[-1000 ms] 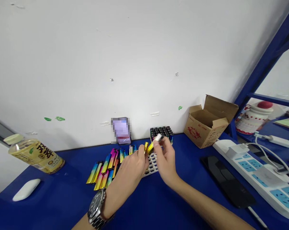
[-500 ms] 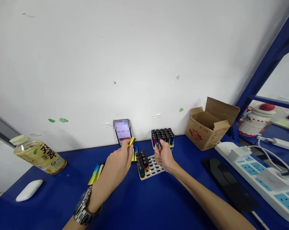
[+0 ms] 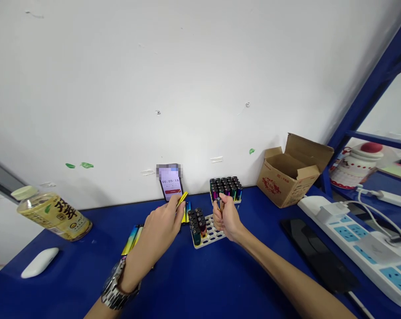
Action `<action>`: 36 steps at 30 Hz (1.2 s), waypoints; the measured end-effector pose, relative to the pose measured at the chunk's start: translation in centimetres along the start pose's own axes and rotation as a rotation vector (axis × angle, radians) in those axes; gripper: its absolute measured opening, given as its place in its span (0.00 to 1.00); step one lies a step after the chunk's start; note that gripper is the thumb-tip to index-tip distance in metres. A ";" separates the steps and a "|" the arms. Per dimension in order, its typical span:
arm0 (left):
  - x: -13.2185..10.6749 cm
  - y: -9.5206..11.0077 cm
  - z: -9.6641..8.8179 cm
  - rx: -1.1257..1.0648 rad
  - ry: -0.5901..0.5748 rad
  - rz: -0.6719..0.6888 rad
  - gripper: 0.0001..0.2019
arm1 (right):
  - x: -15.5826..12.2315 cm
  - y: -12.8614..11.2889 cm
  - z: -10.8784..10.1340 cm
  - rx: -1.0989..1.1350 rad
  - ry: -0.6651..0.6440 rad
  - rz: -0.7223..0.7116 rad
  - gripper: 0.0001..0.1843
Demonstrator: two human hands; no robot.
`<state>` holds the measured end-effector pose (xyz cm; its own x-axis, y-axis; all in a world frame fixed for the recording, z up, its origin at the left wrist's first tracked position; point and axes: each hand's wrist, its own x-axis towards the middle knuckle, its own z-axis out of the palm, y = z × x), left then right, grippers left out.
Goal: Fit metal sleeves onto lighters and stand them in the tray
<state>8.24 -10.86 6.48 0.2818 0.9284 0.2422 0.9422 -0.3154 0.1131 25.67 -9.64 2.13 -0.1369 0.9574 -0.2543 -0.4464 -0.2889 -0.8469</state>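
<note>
My left hand (image 3: 163, 221), with a metal watch on the wrist, is closed on a shiny gold lighter (image 3: 183, 197) that sticks up past the fingers. My right hand (image 3: 227, 217) is wrapped round another lighter (image 3: 219, 203); only its dark bluish top end shows above the fist. Below and beside this fist lies a white holed tray (image 3: 211, 240). Several black-topped lighters (image 3: 196, 226) stand upright in its left part, between my hands. More shiny blue-and-yellow lighters (image 3: 131, 239) lie on the table by my left forearm, which partly covers them.
Behind my right hand stands a second tray packed with lighters (image 3: 226, 186). A phone (image 3: 170, 184) showing a timer leans on the wall. An open carton (image 3: 276, 177), a dark phone (image 3: 316, 252) and a power strip (image 3: 363, 248) are right; a drink bottle (image 3: 54, 215) and white case (image 3: 40, 262) left.
The view has shifted slightly. Both hands keep their grips and stay nearly in place; the gold lighter has tilted a little. The timer reads a bit later.
</note>
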 end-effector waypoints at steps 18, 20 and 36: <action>0.1 0.2 0.3 -0.653 0.123 0.058 0.11 | 1.5 1.1 -2.0 -0.159 -0.057 -0.061 0.36; -0.2 0.5 0.4 -0.819 0.000 0.034 0.11 | 2.5 1.8 -3.3 -0.261 -0.037 -0.182 0.36; 0.3 1.1 2.6 -1.175 0.056 -0.041 0.23 | 3.5 2.7 -5.3 -0.038 0.140 -0.319 0.33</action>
<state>9.78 -10.45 4.18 0.2188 0.9415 0.2563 0.1962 -0.2997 0.9336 28.72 -7.03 -3.51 0.1280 0.9912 -0.0339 -0.4137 0.0223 -0.9101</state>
